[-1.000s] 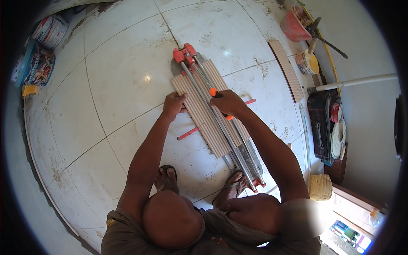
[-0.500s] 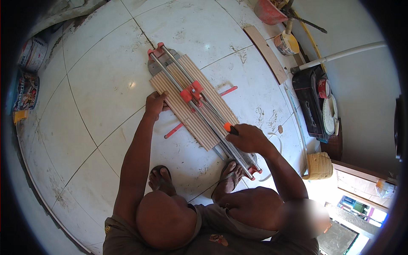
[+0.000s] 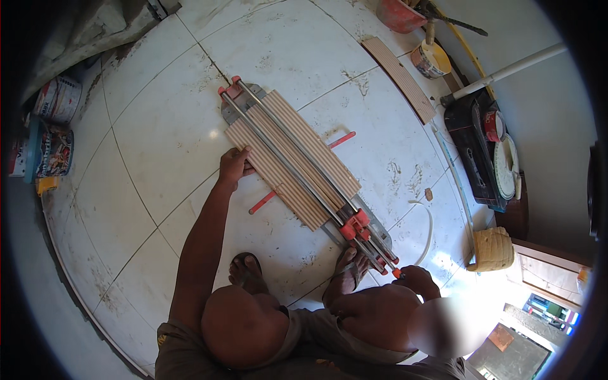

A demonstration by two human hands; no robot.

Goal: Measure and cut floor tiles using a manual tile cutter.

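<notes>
A pale, smudged tiled floor (image 3: 164, 161) takes up most of the space, and the tile cutter (image 3: 285, 160) lies slantwise on it, its far end angled toward the person's left. A ribbed beige tile (image 3: 269, 158) lies lengthwise beneath the tile cutter's two metal rails. Well to the right of the tile cutter stands a black case (image 3: 468, 152); a loose brown strip of tile (image 3: 399, 79) lies flat between the two, farther up. Beyond that strip, up and to the right of the tile cutter, is a red bucket (image 3: 400, 17). A yellow block (image 3: 493, 249) sits right of the tile cutter's near end, and a white pail (image 3: 58, 99) stands well to its left. At the tile cutter's left side, the person's left hand (image 3: 234, 166) is curled on the ribbed tile's edge, thumb uppermost, some fingers hidden. Just off the near end, the right hand (image 3: 417, 280) is closed round the handle; a red carriage (image 3: 354, 225) sits low on the rails, and the handle's orange tip (image 3: 397, 273) pokes out of the fist
</notes>
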